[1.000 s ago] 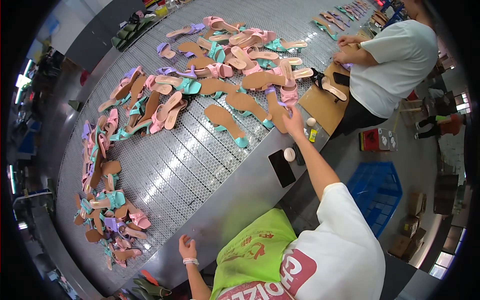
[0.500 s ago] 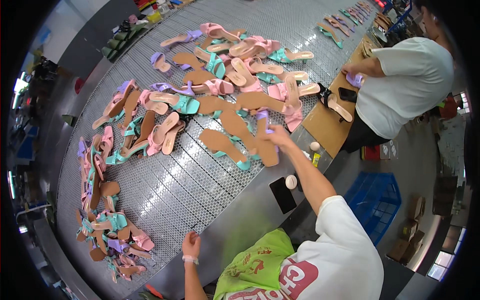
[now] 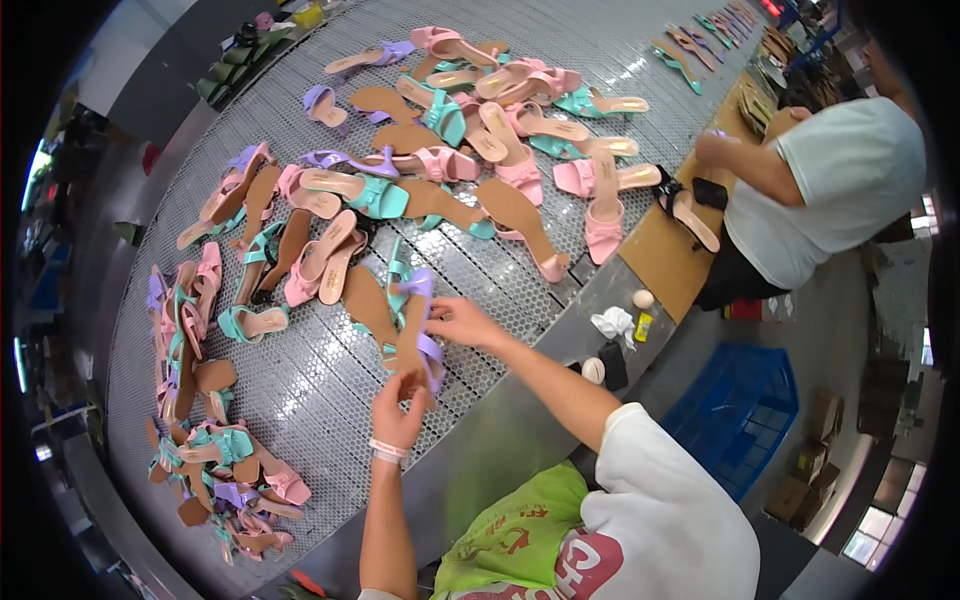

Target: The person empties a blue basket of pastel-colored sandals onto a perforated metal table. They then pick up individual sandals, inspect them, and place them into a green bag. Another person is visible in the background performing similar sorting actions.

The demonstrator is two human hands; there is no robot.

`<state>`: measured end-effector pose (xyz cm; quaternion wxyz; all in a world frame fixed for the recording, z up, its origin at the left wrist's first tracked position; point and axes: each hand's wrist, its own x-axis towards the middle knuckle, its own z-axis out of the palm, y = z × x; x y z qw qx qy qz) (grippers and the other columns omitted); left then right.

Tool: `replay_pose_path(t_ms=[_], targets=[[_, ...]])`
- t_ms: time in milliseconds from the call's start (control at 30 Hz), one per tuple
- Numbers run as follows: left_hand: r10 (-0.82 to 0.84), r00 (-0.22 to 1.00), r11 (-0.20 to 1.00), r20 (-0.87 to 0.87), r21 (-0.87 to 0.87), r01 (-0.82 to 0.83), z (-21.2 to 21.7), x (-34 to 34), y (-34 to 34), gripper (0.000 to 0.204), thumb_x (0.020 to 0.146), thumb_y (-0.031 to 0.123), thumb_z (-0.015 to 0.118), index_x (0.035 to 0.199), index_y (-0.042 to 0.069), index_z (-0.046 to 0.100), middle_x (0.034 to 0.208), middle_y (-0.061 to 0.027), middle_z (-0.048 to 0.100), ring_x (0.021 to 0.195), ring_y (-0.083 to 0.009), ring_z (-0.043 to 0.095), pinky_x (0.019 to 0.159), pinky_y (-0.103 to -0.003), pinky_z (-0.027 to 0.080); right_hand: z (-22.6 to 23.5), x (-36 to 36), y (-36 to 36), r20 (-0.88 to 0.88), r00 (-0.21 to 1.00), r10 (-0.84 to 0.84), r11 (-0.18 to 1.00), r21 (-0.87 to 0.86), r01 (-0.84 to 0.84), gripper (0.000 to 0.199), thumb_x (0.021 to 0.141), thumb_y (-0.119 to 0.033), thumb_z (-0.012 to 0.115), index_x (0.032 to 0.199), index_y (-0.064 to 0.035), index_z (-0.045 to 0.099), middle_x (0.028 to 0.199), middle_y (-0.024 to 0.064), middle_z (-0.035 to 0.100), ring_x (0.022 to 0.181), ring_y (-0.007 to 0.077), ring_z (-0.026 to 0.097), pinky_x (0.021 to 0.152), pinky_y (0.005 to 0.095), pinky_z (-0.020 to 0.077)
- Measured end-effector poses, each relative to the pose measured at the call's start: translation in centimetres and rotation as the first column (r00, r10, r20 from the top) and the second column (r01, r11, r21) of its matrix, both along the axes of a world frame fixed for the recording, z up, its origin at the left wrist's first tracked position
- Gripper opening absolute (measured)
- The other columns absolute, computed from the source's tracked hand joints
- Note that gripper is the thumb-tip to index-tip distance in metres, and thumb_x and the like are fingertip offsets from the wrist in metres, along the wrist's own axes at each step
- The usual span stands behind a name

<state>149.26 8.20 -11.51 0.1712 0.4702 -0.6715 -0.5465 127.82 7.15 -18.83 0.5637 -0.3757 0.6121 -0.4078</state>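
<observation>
A purple-strapped sandal (image 3: 411, 335) is between my two hands over the near part of the perforated tabletop, its brown sole turned partly up. My left hand (image 3: 397, 410) is closed on its near end. The fingers of my right hand (image 3: 465, 325) pinch its right side, between the purple heel and the strap. Directly left of it, a brown-soled sandal with teal straps (image 3: 368, 308) lies sole up. Another teal strap (image 3: 398, 265) shows behind the purple heel.
Pink, teal and purple sandals (image 3: 520, 165) spread across the perforated metal table (image 3: 330, 400), with a heap (image 3: 230, 445) at left. Crumpled white paper (image 3: 612, 323) and a dark phone (image 3: 613, 365) lie at the right edge. A co-worker (image 3: 850, 190) stands beyond a blue crate (image 3: 735, 420).
My right hand has moved left with the purple sandal, and my left hand has come up to grasp it. Teal sandals near it have shifted left. The co-worker's arms have moved.
</observation>
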Motion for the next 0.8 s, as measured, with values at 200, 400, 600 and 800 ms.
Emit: replay_pose_path(t_ms=[200,400,600,800], targets=[[0.006,0.993,0.999,0.114,0.05,-0.012,-2.8,4.9,1.5,0.031,0.081,0.007,0.065,0.11,-0.001,0.058,0.1,-0.0118,0.066,0.092,-0.0199,0.065,0.079,-0.031,0.052,-3.0,-14.2,-0.4,-0.302,0.92,-0.251,0.96,-0.196,0.197,0.03,0.08,-0.018,0.067,0.102,0.0024,0.065,0.085,0.0113,0.069,0.077,0.0146,0.064,0.07,0.0287,0.0509],[-0.186,0.951,0.929,0.245,-0.27,0.251,-0.1,3.1,-10.6,0.045,0.071,0.013,0.072,0.113,0.003,0.058,0.109,-0.019,0.061,0.1,-0.0334,0.06,0.085,-0.039,0.048,0.9,-27.1,-11.7,-0.66,0.544,-0.518,0.836,-0.524,0.159,0.032,0.085,-0.024,0.063,0.108,-0.0005,0.063,0.102,0.0149,0.065,0.093,0.0218,0.061,0.082,0.034,0.0476],[-0.287,0.834,0.557,0.471,-0.626,0.545,0.1,-10.8,-31.8,0.072,0.066,0.04,0.077,0.128,0.011,0.051,0.131,-0.0176,0.047,0.123,-0.0364,0.044,0.1,-0.046,0.036,1.1,-36.5,-28.0,-0.73,0.455,-0.511,0.85,-0.508,0.139,0.057,0.085,-0.044,0.059,0.123,-0.0021,0.056,0.127,0.021,0.053,0.118,0.0345,0.05,0.099,0.0393,0.0393],[-0.045,0.688,0.414,0.724,-0.613,0.672,-5.9,-22.7,-42.2,0.083,0.064,0.073,0.058,0.127,0.019,0.057,0.135,-0.0134,0.048,0.127,-0.0353,0.041,0.104,-0.064,0.021,-4.4,-39.0,-33.6,-0.925,0.355,-0.136,0.984,-0.086,0.153,0.104,0.065,-0.052,0.072,0.146,-0.0047,0.028,0.124,0.0255,0.055,0.115,0.0309,0.055,0.094,0.04,0.0437]])
